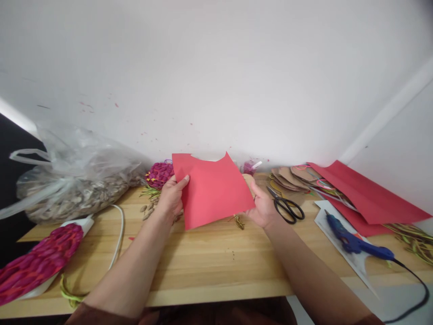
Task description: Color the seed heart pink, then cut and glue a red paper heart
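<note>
A sheet of red paper [213, 189] with a curved piece cut out of its top edge is held up above the wooden table [216, 266]. My left hand [172, 196] grips its left side, thumb on the front face. At the right edge my right hand [260, 203] has hold of the same sheet, with most of its fingers behind the paper. A small tan piece [249, 180] shows by the right hand, partly hidden. Black-handled scissors [287, 208] lie just right of that hand.
At the left sit a plastic bag [77, 180] of shells and a magenta-covered piece [47, 257]. A magenta ornament [159, 175] stands behind my left hand. Cardboard pieces [291, 177], more red paper [368, 194] and a blue glue gun [355, 241] with a cord lie right.
</note>
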Demonstrator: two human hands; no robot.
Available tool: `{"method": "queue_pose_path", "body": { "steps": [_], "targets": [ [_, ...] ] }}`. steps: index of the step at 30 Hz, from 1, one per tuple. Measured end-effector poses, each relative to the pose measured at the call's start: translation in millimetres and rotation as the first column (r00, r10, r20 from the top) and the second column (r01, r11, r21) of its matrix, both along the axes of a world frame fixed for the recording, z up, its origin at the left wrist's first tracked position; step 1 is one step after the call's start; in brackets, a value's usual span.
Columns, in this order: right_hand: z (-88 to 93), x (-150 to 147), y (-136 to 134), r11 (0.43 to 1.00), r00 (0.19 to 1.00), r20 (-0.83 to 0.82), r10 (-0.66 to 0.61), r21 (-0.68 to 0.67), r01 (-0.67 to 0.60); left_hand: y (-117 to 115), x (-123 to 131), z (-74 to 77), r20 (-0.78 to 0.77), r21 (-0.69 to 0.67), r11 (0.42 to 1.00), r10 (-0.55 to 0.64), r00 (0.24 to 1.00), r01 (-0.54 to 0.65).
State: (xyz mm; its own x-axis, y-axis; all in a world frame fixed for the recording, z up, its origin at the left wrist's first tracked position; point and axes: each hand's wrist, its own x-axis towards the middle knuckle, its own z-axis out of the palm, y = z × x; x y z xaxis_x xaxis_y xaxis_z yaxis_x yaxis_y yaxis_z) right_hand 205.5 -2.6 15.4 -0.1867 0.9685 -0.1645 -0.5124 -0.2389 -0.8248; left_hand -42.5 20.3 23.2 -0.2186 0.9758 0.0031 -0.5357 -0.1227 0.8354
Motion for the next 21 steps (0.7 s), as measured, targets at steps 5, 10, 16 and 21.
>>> {"method": "queue_pose_path", "body": {
  "steps": [5,10,16,21],
  "targets": [
    [1.3,-1.9,-0.1,0.999,0.999,-0.011,-0.043,0.019,0.043,-0.9,1.6,0.2,-0.002,0.004,1.000,0.005,1.000,-0.005],
    [-0.4,1.5,1.7,0.999,0.999,0.008,-0.031,-0.022,0.031,-2.2,-3.2,2.8,-0.022,-0.045,0.999,-0.013,1.000,0.012],
    [-5.3,6.2,4.1,0.999,1.000,-0.003,-0.029,-0.019,0.029,-3.0,-8.5,2.3,-0.054,-0.116,0.986,-0.122,0.991,0.115],
    [-2.7,5.9,3.5,1.000,0.998,-0.050,-0.029,-0.003,0.029,-5.4,-2.5,-0.1,-0.024,-0.131,0.982,-0.137,0.990,0.132]
  ]
}}
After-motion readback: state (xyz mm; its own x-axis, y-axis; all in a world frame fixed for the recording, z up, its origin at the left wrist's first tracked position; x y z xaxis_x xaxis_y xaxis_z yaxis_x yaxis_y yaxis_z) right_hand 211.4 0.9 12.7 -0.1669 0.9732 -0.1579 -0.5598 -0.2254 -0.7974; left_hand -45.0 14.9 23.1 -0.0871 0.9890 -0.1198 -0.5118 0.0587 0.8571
